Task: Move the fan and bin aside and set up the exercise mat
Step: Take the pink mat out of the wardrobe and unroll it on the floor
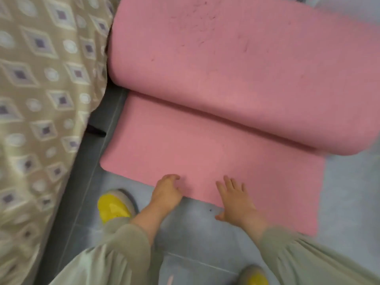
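The exercise mat (pixel 216 145) is pink and lies partly unrolled on the grey tiled floor (pixel 195 233), its left side running close along the bed. The flat stretch reaches toward the person and ends in a rounded corner on the bed side. The rest of it is a thick roll (pixel 246 68) resting on the flat part, farther from the person. Thin dark scuffs or hairs (pixel 197 27) are scattered over the top of the roll.

Both hands sit at the mat's near edge. The right hand (pixel 236 200) lies flat, fingers straight and spread on the pink surface, heel of the palm over the floor; its grip is apart and holds nothing. The left hand (pixel 167 192) also rests across the edge, with fingers bent and tips on the mat; blur hides whether that grip pinches the edge or only presses it, so I cannot tell.

Pale green sleeves (pixel 308 254) cover both forearms. A yellow shoe (pixel 114 206) stands on the floor left of the left hand, just off the mat, and a second yellow shoe (pixel 257 277) shows at the bottom of the view.

On the left, a beige bed cover (pixel 41 99) with a grey-and-white diamond pattern hangs over a darker grey strip (pixel 82 192) of floor beside the bed. A small black object (pixel 96 131) pokes out from under it, too blurred to identify.
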### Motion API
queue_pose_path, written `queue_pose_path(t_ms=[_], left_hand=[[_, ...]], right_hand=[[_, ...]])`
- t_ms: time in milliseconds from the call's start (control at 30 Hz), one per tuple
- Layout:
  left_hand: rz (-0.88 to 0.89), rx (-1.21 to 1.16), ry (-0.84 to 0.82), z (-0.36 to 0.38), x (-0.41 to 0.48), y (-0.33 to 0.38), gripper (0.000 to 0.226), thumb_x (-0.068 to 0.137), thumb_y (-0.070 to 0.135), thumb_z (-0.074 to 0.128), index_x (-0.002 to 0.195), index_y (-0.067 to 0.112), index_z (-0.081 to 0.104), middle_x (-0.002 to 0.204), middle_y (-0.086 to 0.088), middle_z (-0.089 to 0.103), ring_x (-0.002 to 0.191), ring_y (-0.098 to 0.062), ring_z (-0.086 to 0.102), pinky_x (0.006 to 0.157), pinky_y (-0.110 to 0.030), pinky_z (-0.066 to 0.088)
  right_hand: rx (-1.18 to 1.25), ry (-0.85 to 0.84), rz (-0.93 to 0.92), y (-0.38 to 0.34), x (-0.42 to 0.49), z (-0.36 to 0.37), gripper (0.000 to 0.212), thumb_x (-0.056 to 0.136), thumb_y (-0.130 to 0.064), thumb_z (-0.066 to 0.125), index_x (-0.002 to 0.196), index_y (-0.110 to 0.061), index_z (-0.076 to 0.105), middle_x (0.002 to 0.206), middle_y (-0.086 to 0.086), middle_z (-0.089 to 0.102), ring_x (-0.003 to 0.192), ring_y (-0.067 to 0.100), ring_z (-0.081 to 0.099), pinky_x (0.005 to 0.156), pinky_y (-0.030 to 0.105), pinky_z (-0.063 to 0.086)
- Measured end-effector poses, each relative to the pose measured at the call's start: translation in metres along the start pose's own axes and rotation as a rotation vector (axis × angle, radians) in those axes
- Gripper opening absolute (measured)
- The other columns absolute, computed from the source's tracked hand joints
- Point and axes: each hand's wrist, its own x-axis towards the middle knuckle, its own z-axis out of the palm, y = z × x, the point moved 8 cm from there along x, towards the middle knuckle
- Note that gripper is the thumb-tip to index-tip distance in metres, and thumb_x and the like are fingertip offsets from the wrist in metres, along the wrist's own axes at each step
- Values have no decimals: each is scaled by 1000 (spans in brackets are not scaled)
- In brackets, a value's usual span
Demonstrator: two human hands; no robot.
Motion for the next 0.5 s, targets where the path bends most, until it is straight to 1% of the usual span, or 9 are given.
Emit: queue_pose_path(t_ms=[33,100,167,200,233,267,300,367,500], left_hand=[[-56,-72,17,8,-3,-14,44,87,8,52,131,11,51,135,-11,50,121,-24,51,95,-22,38],[-124,-176,18,26,-4,-26,38,89,10,51,127,11,54,124,-10,59,108,-24,58,81,-20,41],[-139,-262,27,47,2,-33,37,89,11,51,125,12,56,122,-9,60,108,-25,58,85,-23,43],[-136,-295,44,54,6,-35,36,88,10,52,124,12,58,123,-9,59,109,-25,58,89,-25,44],[-143,-329,75,57,10,-37,36,87,9,52,122,12,59,123,-9,59,109,-25,58,91,-27,44],[-151,-369,111,59,13,-41,34,86,7,52,119,12,61,122,-10,59,108,-26,58,92,-29,45],[-165,-407,145,59,11,-44,33,85,5,51,115,12,63,121,-11,59,106,-26,59,93,-31,46],[-176,-449,199,55,-8,-45,31,84,1,50,109,9,66,120,-10,60,105,-24,59,95,-31,46],[-142,-446,197,34,-61,-33,29,87,0,49,110,4,67,120,-8,61,110,-24,57,90,-21,39]], right_hand=[[-8,-5,22,-3,0,11,106,76,-51,67,151,-19,0,158,14,-6,145,33,3,115,53,10],[-40,7,64,-3,9,24,106,79,-43,68,150,-19,-7,157,16,-10,145,35,3,115,53,11],[-85,48,116,1,22,32,94,86,-28,61,151,-18,-7,157,19,-10,143,38,7,113,53,15],[-67,74,137,2,28,36,85,88,-17,55,151,-16,-2,156,22,-4,141,40,15,111,53,20],[-31,109,141,1,31,37,76,87,-6,51,150,-9,8,153,28,8,135,43,27,107,52,28],[-12,149,124,-1,32,38,66,84,3,49,144,1,22,145,34,25,126,45,40,101,51,38],[-7,174,88,-5,29,37,55,82,9,46,136,8,34,132,34,41,117,45,50,92,48,45],[-41,158,51,-9,10,29,41,84,10,41,125,5,44,122,22,54,110,36,58,87,42,48],[-71,104,-14,-11,-40,-1,34,91,-3,38,120,-8,55,124,13,61,115,30,58,93,36,45]])
